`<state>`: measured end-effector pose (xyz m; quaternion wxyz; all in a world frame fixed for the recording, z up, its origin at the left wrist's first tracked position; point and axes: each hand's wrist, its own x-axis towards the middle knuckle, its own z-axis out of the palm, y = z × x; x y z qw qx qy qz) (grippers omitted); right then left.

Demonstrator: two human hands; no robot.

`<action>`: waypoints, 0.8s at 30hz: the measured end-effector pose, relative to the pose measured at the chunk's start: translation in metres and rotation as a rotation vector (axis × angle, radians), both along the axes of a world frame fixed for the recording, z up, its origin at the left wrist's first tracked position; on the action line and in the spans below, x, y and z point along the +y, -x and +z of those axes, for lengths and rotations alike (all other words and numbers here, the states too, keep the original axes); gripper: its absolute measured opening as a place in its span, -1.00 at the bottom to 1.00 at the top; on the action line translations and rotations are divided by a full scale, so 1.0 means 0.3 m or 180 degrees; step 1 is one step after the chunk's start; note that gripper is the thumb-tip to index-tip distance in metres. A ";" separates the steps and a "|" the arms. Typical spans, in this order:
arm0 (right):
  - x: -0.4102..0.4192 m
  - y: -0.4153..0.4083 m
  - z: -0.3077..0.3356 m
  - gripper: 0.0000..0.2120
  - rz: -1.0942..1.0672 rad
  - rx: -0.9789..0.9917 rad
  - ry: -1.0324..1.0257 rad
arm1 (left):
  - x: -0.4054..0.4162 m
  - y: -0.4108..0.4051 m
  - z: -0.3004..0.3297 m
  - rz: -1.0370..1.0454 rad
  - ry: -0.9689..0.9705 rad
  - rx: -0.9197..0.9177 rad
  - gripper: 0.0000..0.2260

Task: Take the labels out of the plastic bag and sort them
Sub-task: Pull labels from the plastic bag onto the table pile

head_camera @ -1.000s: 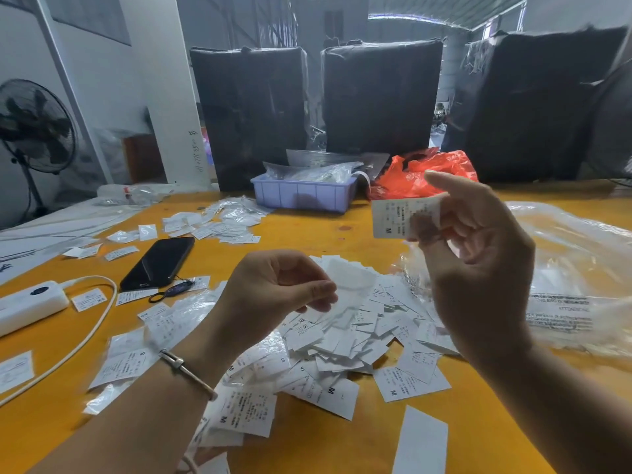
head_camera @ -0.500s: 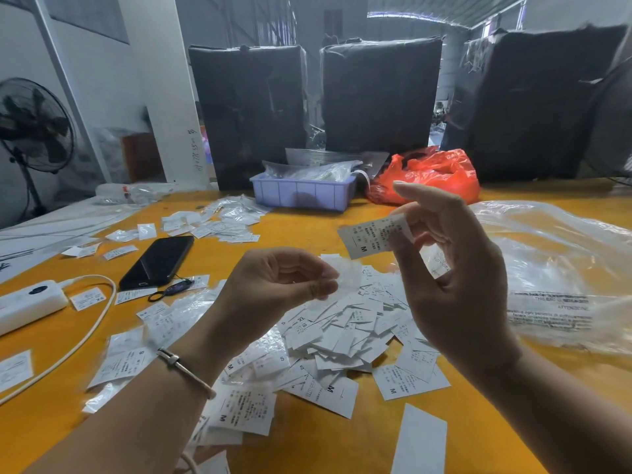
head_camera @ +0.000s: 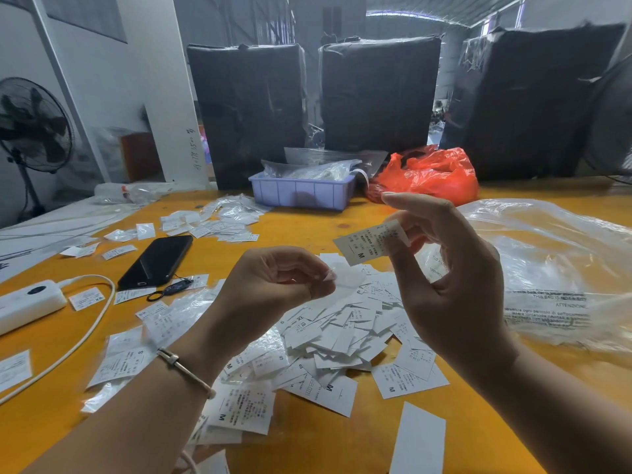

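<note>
Hands (head_camera: pixel 455 268) above label pile (head_camera: pixel 342 336)

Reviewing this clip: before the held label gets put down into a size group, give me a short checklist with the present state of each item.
1. Label secured in the right hand: ok, pinched at its right end between fingertips.
2. Size mark readable: ok, an M shows at its lower edge.
3. Left hand free to help: not ok, it pinches a small clear wrapper.
4. M group to drop onto: cannot tell; the pile below mixes S and M labels.
5. Bare table near the hands: ok, open yellow surface in front of the pile.
6. Phone clear of the working area: ok, it lies off to the left.
</note>
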<state>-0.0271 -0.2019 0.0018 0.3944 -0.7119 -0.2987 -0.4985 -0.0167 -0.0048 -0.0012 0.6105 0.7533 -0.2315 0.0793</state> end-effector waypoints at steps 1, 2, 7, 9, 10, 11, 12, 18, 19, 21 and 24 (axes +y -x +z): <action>-0.001 0.000 0.000 -0.71 -0.0024 -0.0014 -0.0009 | 0.001 0.001 0.000 0.0004 -0.0001 -0.0011 -0.86; -0.002 -0.001 -0.001 -0.72 -0.0043 -0.0024 -0.0016 | 0.002 0.001 0.000 0.0013 -0.0005 -0.0021 -0.85; 0.000 -0.004 -0.005 -0.72 -0.0064 0.0020 0.0072 | -0.001 0.002 0.000 0.0043 0.0035 -0.0002 -0.79; 0.003 -0.004 -0.007 -0.72 -0.0073 0.0039 0.0140 | -0.002 0.002 0.000 0.0040 0.0026 0.0005 -0.78; 0.005 -0.005 -0.008 -0.71 -0.0079 0.0053 0.0167 | -0.002 0.001 0.000 0.0036 0.0017 0.0001 -0.78; 0.006 -0.006 -0.008 -0.72 -0.0096 0.0067 0.0191 | -0.002 0.001 -0.001 0.0033 0.0007 -0.0006 -0.78; 0.007 -0.007 -0.010 -0.73 -0.0126 0.0075 0.0219 | -0.002 0.002 -0.001 0.0027 0.0006 -0.0014 -0.78; 0.000 -0.017 -0.016 -0.77 -0.0202 0.0123 0.0341 | 0.002 0.003 0.001 -0.0024 0.0065 0.0006 -0.83; -0.002 -0.019 -0.016 -0.77 -0.0200 0.0136 0.0353 | 0.003 0.002 0.002 -0.0039 0.0081 0.0023 -0.84; -0.006 -0.022 -0.017 -0.76 -0.0198 0.0184 0.0373 | 0.004 0.002 0.003 -0.0062 0.0075 0.0029 -0.86; -0.005 -0.027 -0.022 -0.75 -0.0223 0.0309 0.0470 | 0.005 -0.002 0.001 -0.0060 0.0034 0.0017 -0.87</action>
